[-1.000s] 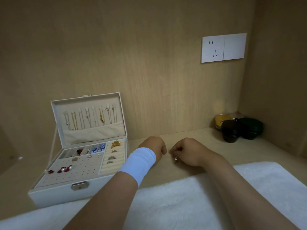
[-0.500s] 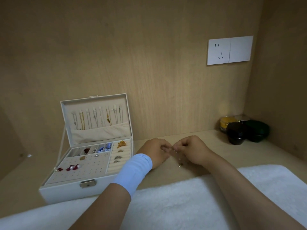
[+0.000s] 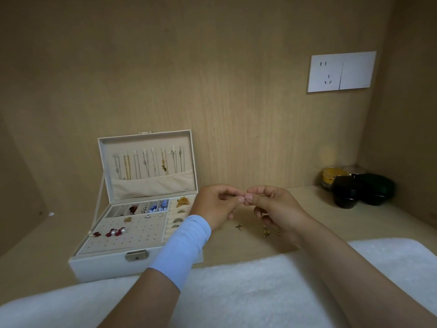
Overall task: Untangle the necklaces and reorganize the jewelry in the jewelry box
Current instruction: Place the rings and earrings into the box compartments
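A white jewelry box (image 3: 99,268) stands open at the left, with several necklaces (image 3: 146,163) hanging in its lid and earrings, rings and a gold brooch in its tray. My left hand (image 3: 216,204) and my right hand (image 3: 274,207) are raised just right of the box. Their fingertips meet and pinch a thin necklace chain (image 3: 243,201) between them; the chain itself is barely visible. Small gold charms (image 3: 266,232) hang or lie below my right hand, and another small gold piece (image 3: 239,226) is below my left hand.
A white fluffy towel (image 3: 248,292) covers the front of the wooden shelf. Dark round jars (image 3: 347,194) and a yellow jar (image 3: 333,176) stand in the back right corner. A white wall socket (image 3: 340,72) is on the back panel.
Both hands have lifted off the shelf and come together, fingertips now pinching the chain. The gold charms now show below them.
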Demonstrator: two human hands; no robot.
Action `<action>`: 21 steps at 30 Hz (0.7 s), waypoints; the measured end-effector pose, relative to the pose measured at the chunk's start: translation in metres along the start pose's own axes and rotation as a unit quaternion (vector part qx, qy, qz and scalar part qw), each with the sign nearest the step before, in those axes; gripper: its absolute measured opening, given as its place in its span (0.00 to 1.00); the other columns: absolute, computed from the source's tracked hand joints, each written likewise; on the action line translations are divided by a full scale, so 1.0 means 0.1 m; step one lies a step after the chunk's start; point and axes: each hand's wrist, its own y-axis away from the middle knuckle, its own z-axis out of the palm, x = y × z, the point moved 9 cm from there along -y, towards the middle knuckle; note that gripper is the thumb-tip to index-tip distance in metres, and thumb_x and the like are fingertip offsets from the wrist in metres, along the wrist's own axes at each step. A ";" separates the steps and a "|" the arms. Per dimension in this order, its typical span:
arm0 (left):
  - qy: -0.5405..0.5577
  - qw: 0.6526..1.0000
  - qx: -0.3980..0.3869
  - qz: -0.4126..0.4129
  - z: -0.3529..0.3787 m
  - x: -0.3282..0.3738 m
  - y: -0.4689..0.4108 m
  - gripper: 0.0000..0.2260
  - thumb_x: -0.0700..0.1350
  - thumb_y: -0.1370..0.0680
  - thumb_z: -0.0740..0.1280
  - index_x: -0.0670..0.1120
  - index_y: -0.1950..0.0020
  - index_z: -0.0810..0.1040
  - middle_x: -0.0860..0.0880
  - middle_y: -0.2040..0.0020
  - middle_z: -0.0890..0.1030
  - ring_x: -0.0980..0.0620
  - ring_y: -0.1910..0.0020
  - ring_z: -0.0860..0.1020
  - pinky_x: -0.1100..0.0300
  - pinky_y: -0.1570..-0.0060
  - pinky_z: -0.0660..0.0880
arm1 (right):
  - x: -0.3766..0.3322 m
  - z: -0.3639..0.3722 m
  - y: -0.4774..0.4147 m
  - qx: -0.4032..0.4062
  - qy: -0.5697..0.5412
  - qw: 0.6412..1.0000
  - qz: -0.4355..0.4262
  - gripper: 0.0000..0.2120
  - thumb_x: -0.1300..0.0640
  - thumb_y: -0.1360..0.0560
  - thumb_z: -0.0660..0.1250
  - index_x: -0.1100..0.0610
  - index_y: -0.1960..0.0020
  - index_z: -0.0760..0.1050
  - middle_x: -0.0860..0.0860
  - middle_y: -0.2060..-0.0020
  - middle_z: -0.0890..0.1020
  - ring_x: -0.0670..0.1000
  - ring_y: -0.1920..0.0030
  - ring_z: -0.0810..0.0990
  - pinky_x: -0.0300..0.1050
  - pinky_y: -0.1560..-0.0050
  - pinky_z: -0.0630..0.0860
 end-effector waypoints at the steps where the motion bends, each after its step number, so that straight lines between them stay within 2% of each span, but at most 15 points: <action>1: 0.002 1.000 0.006 -0.001 -0.03 0.01 0.01 0.04 0.39 0.26 0.72 0.47 0.56 0.84 0.47 0.64 0.83 0.55 0.67 0.77 0.61 0.66 0.77 | -0.03 0.03 0.02 -0.005 -0.009 1.000 -0.004 0.08 0.57 0.23 0.70 0.58 0.45 0.81 0.52 0.58 0.86 0.47 0.70 0.73 0.38 0.74 0.63; 3: 0.010 1.000 0.010 -0.006 -0.07 0.03 0.02 0.03 0.39 0.26 0.72 0.46 0.54 0.84 0.48 0.63 0.83 0.55 0.67 0.77 0.62 0.66 0.77 | -0.08 0.08 0.07 -0.017 -0.015 1.000 -0.017 0.08 0.58 0.21 0.68 0.57 0.45 0.82 0.52 0.56 0.86 0.47 0.69 0.73 0.40 0.72 0.63; 7: 0.035 0.999 0.008 -0.006 -0.20 0.07 0.07 0.05 0.40 0.26 0.73 0.46 0.51 0.83 0.48 0.63 0.84 0.54 0.67 0.76 0.61 0.65 0.76 | -0.20 0.19 0.15 -0.028 -0.011 0.997 -0.065 0.08 0.62 0.26 0.73 0.56 0.48 0.84 0.55 0.59 0.85 0.46 0.70 0.72 0.36 0.74 0.65; 10: 0.035 0.999 0.005 -0.006 -0.31 0.08 0.12 0.07 0.41 0.27 0.74 0.47 0.50 0.82 0.49 0.62 0.84 0.56 0.66 0.78 0.61 0.64 0.76 | -0.32 0.28 0.21 -0.006 0.030 0.993 -0.115 0.07 0.64 0.28 0.74 0.54 0.52 0.85 0.50 0.64 0.84 0.44 0.72 0.71 0.33 0.72 0.68; 15: 0.057 0.998 -0.022 -0.027 -0.47 0.07 0.28 0.06 0.41 0.25 0.72 0.47 0.50 0.82 0.48 0.61 0.83 0.54 0.66 0.77 0.61 0.65 0.76 | -0.47 0.49 0.30 -0.006 0.122 0.974 -0.192 0.08 0.60 0.31 0.78 0.48 0.58 0.85 0.47 0.62 0.84 0.47 0.70 0.70 0.41 0.68 0.70; 19: 0.070 0.996 -0.032 -0.045 -0.65 0.02 0.41 0.04 0.41 0.24 0.71 0.47 0.51 0.82 0.46 0.65 0.82 0.50 0.68 0.76 0.55 0.61 0.75 | -0.61 0.73 0.39 -0.021 0.184 0.949 -0.255 0.07 0.58 0.32 0.79 0.48 0.60 0.84 0.46 0.62 0.84 0.45 0.70 0.71 0.40 0.65 0.71; 21: 0.085 0.995 -0.026 -0.040 -0.79 0.02 0.46 0.03 0.41 0.23 0.70 0.46 0.51 0.82 0.46 0.64 0.82 0.50 0.65 0.78 0.56 0.60 0.77 | -0.71 0.89 0.40 -0.025 0.197 0.937 -0.287 0.06 0.57 0.33 0.79 0.47 0.61 0.84 0.45 0.63 0.83 0.45 0.70 0.71 0.39 0.64 0.71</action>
